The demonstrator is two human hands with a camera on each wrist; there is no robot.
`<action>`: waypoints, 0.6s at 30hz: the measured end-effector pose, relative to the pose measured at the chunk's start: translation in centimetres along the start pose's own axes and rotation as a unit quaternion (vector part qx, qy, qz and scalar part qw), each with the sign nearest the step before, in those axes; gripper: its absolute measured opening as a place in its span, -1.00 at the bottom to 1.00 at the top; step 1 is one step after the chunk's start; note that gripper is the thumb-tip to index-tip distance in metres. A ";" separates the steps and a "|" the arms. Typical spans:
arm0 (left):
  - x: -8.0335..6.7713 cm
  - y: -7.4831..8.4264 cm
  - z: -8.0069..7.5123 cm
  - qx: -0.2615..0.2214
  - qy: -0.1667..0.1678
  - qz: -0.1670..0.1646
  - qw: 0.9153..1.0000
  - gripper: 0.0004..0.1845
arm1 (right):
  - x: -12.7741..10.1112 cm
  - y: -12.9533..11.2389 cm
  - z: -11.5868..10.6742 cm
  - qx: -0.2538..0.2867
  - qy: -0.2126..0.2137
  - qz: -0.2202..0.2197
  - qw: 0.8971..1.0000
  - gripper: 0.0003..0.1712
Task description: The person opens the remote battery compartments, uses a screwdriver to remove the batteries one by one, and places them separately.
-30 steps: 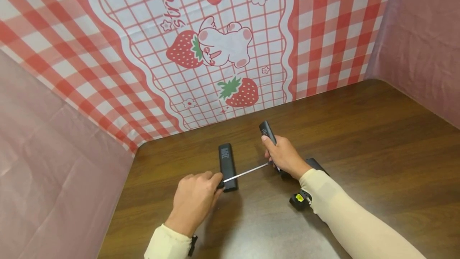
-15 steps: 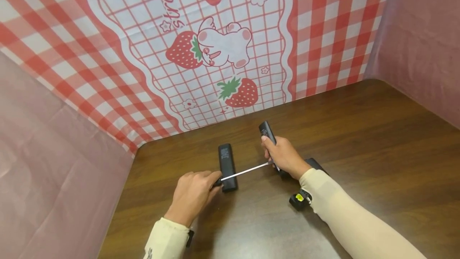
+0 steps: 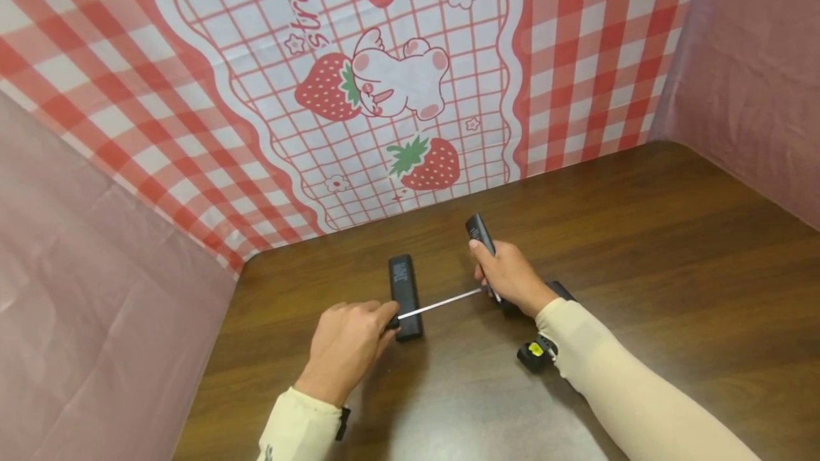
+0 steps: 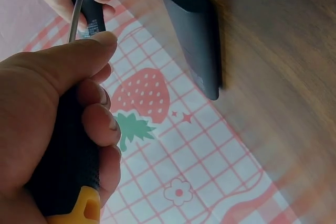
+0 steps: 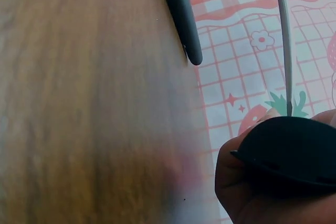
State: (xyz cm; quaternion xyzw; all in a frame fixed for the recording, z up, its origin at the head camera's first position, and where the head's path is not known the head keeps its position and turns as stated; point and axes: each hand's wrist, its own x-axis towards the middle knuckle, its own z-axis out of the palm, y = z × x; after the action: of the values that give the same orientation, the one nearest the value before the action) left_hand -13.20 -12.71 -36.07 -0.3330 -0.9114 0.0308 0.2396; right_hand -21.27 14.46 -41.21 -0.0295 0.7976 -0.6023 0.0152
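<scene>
Left hand: the left hand (image 3: 346, 351) is curled round the black handle of a screwdriver (image 3: 438, 304); in the left wrist view the fingers (image 4: 97, 124) are seen wrapped about the handle, which ends in a yellow cap, and the thumb is laid along the top toward the shaft.
Screwdriver: the tool is held low over the table; its thin metal shaft is stretched from the left hand across to the right hand, passing over the near end of the lying remote control; the tip is set against the device held in the right hand, at the fingers; the exact spot of contact cannot be told.
Right hand: the right hand (image 3: 509, 277) is closed round a second black remote control (image 3: 479, 232); that remote is held tilted, its far end sticking out above the fingers and pointing toward the backdrop; a printed label is seen on its face in the left wrist view.
Lying remote control: a black remote control (image 3: 405, 287) is laid flat on the table, lengthwise away from the person, between the two hands and just beside the left hand; a grey label is seen near its far end.
Table: a dark brown wooden table (image 3: 673, 247) is seen under both hands.
Backdrop: a red and white checked cloth (image 3: 397, 84) printed with strawberries and a white bear is hung behind the table; plain pink sheeting is seen at both sides.
Sleeves: both forearms are covered in cream sleeves; a black and yellow wrist device (image 3: 534, 354) is worn at the right wrist.
</scene>
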 end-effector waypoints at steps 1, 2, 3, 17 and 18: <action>0.0 0.0 0.0 0.000 0.000 0.000 1.000 -0.67 | 0.0 0.0 0.0 0.001 -0.001 0.000 1.000 -0.40; 0.0 0.0 0.0 0.001 0.000 0.000 1.000 -0.67 | 0.0 0.0 0.0 0.001 -0.001 0.000 1.000 -0.40; 0.0 0.0 0.0 0.002 0.001 0.000 1.000 -0.67 | 0.0 0.0 0.0 0.003 -0.002 0.000 1.000 -0.40; 0.6 0.3 -0.2 0.016 0.001 0.013 1.000 -0.68 | -0.1 -0.1 0.1 -0.058 0.002 -0.017 0.998 -0.48; 0.7 0.4 -0.3 0.017 -0.003 0.013 1.000 -0.68 | -0.1 -0.1 0.0 -0.065 0.003 -0.018 0.998 -0.49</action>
State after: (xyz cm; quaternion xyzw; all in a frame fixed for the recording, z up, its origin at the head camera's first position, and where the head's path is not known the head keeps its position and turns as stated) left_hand -13.30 -12.03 -35.66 -0.3404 -0.9071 0.0505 0.2423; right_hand -21.16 14.39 -41.10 -0.0428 0.8343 -0.5497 0.0001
